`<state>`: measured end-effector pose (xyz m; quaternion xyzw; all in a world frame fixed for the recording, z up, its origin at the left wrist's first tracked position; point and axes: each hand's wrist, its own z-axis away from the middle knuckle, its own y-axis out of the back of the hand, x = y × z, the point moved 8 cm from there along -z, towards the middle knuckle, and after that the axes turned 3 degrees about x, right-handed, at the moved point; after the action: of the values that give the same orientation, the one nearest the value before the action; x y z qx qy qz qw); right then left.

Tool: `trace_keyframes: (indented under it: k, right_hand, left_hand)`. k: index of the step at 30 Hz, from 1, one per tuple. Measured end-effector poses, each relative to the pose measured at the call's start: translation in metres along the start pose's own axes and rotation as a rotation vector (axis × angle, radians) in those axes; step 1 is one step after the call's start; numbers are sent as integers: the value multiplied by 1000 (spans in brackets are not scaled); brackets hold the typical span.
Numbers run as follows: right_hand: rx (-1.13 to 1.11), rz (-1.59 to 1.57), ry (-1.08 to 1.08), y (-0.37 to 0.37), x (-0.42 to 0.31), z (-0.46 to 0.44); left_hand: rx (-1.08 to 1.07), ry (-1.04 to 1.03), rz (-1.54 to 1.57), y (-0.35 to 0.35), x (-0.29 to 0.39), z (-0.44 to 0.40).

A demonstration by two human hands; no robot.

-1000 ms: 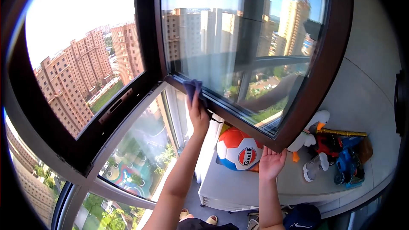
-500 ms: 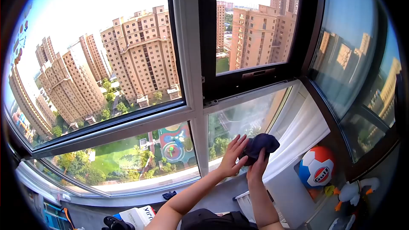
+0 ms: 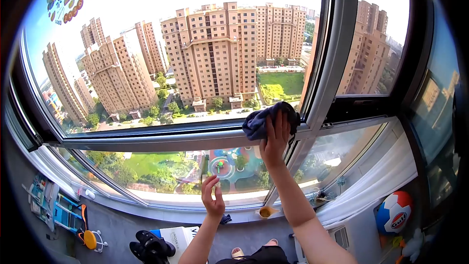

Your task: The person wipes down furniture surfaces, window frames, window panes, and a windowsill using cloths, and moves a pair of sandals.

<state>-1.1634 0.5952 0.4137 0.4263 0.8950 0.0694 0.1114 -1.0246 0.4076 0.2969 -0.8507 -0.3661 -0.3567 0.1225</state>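
My right grip (image 3: 277, 134) holds the dark cloth (image 3: 256, 124) against the window frame (image 3: 195, 143), lower right corner, for contact; my left grip (image 3: 213, 199) hangs open.

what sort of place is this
Probably an enclosed balcony in a high-rise flat: wide windows looking down on trees and towers, a white curtain, and a ball and sandals kept inside.

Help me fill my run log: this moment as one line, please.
right hand: holds dark cloth at window frame | left hand: empty, before lower pane
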Motion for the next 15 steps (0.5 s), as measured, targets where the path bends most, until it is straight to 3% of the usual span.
trace_keyframes:
  k: [1, 5, 8, 10, 15]
  right_hand:
    - [-44, -25, -20, -2, -2, 9]
    - [-241, 26, 274, 17, 15, -20]
    - [-129, 27, 232, 17, 31, -25]
    - [-72, -51, 117, 5, 5, -25]
    - [-269, -363, 431, -61, -132, -30]
  left_hand:
    - [-5, 5, -7, 2, -2, 1]
    - [1, 42, -7, 5, -2, 1]
    - [103, 57, -68, 19, -10, 2]
    - [152, 45, -94, 24, -7, -6]
    - [221, 17, -56, 4, 6, -25]
